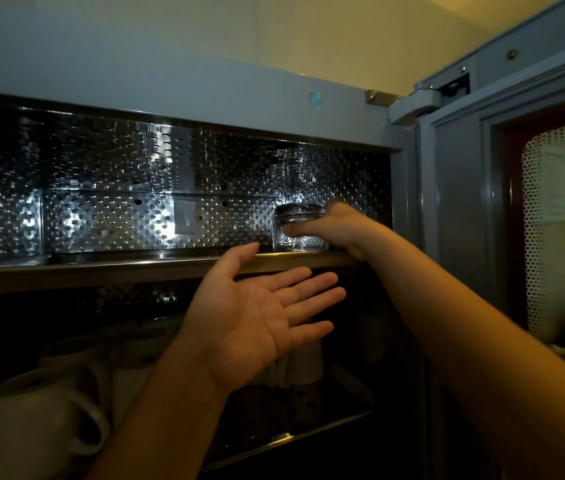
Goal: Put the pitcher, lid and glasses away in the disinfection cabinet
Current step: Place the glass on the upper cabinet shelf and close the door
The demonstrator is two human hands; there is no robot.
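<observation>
Perforated steel lines the disinfection cabinet (pixel 118 216). On its upper shelf (pixel 101 268), far right, I see my right hand (pixel 336 226) gripping a glass (pixel 296 244). My left hand (pixel 249 323) hovers empty, fingers straight, before white mugs (pixel 31 410) on the lower shelf.

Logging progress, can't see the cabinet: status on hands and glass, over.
Right hand grips glass at right end of upper shelf. Left hand open, palm up, below the shelf. White mugs on the lower shelf, not in the way.
</observation>
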